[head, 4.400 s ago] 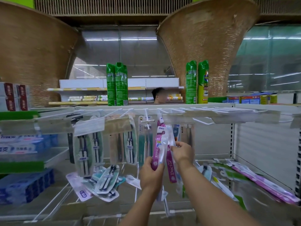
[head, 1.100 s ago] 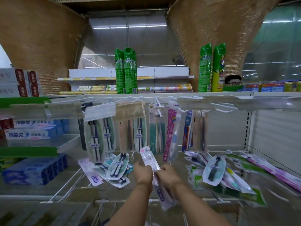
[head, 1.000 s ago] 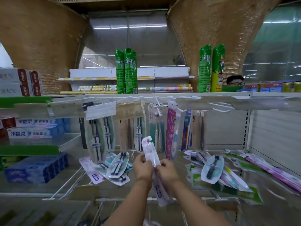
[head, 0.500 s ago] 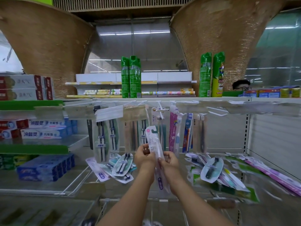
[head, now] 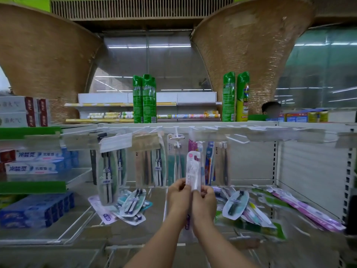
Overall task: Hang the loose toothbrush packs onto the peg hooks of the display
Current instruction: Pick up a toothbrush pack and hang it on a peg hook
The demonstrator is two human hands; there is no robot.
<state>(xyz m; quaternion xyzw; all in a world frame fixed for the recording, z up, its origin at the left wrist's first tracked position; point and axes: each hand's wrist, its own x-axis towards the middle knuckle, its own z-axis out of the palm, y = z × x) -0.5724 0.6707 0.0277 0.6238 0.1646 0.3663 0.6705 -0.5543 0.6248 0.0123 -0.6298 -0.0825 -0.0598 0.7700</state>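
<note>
A clear toothbrush pack [head: 193,169] with a white hook tab and a pink dot stands upright between both hands. My left hand [head: 178,197] pinches its left edge and my right hand [head: 204,200] pinches its right edge, low on the pack. Its tab sits just below the hanging pink packs [head: 192,147] on a peg hook [head: 177,138]. Other packs hang along the rail to the left [head: 108,171]. Loose packs lie on the shelf at the left [head: 131,206] and at the right [head: 235,204].
Bare peg hooks [head: 237,139] stick out of the rail to the right. Toothpaste boxes [head: 34,167] fill the left shelves. Green spray cans [head: 144,99] stand on top of the display. A person's head [head: 271,110] shows behind it at the right.
Both hands have lifted the clear pack from the shelf level up toward the peg rail, and turned it upright. The view has tilted upward slightly.
</note>
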